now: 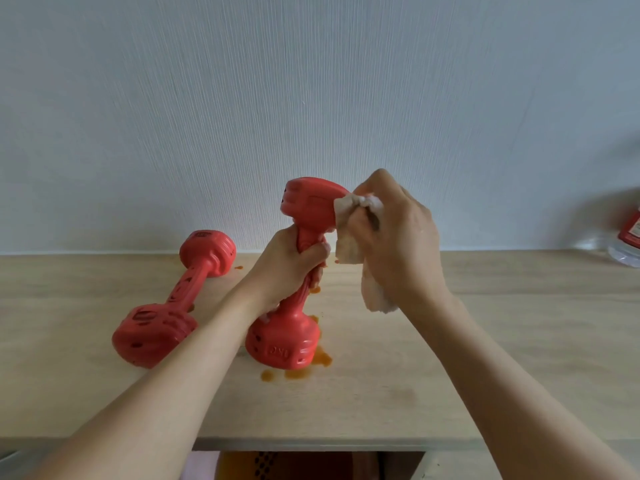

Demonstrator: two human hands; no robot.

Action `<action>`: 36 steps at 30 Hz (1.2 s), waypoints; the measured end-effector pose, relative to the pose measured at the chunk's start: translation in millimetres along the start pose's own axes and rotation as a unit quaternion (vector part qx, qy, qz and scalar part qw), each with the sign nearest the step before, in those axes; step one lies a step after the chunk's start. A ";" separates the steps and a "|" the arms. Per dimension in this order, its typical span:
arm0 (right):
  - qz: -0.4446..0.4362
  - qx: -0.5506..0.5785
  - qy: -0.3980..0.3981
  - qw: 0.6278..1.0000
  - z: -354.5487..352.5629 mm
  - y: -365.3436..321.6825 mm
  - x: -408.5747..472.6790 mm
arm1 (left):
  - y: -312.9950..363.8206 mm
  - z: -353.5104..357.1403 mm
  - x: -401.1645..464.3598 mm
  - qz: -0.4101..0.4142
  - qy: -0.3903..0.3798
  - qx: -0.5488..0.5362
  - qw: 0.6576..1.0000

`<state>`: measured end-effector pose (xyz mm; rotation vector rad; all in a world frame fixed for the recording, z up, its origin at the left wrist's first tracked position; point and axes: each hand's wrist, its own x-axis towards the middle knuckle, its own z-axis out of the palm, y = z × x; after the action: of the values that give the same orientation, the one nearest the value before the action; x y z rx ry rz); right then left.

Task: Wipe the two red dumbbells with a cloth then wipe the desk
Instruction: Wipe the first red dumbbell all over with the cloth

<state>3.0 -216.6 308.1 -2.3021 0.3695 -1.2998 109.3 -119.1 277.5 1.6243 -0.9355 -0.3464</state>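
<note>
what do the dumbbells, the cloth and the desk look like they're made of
Held dumbbell and lying dumbbell: probably moulded plastic or a vinyl coat, with a smooth matte red skin and moulded ribs.
Cloth: soft off-white fabric or paper; it crumples and hangs limp.
Desk: pale wood or wood-look laminate, with a faint matte grain.

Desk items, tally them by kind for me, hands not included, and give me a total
Red dumbbells: 2, one lying on the desk, one held upright by the left hand
Cloths: 1, the cloth gripped by the right hand
Clear bottles with a red label: 1, at the right edge, partly cut off
Total: 4
</note>
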 end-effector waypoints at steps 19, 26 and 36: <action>0.196 0.218 -0.010 0.956 8.1 38.5 -2.4 | 1.9 7.3 -3.6 -0.001 0.071 0.063 0.995; -0.012 0.064 0.032 0.997 22.2 4.3 -9.8 | -4.2 11.8 -1.2 -0.029 0.129 0.086 0.987; 0.122 0.159 0.003 0.980 24.8 28.8 -5.5 | -6.0 5.7 -1.4 0.013 0.083 0.075 0.994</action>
<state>21.3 -232.1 278.2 -1.9210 0.4008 -1.1507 106.8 -121.9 269.9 1.7480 -0.8721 -0.1234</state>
